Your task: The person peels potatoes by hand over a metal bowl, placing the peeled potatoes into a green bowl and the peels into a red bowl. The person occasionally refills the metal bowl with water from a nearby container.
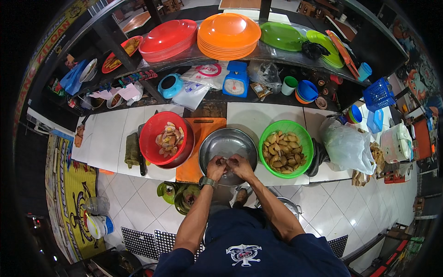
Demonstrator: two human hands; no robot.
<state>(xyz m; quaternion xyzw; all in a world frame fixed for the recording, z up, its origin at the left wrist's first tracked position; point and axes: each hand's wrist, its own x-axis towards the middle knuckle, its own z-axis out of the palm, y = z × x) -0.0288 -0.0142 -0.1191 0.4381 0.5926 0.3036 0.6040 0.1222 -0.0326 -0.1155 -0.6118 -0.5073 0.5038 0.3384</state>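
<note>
Both hands meet over the near half of a stainless steel bowl (226,138). My left hand (216,168), with a watch at its wrist, and my right hand (240,168) pinch a small pale object (226,162) between their fingertips. The fingers cover most of it, so I cannot tell what it is. To the right, a green plastic basket (308,152) holds many closed brown clams (284,152). On the left, a red plastic basket (147,145) contains opened clams (169,140) with pale and orange flesh. It rests in another round vessel. An orange cutting board (187,169) lies partly under the steel bowl.
Left of the red basket are a cleaver (142,166) and a dark block (132,150). A white plastic bag (346,145) stands right of the clams. Behind, a blue kitchen scale (236,79) sits below stacked orange plates (228,33). Green gas cylinders (187,199) stand beneath the counter.
</note>
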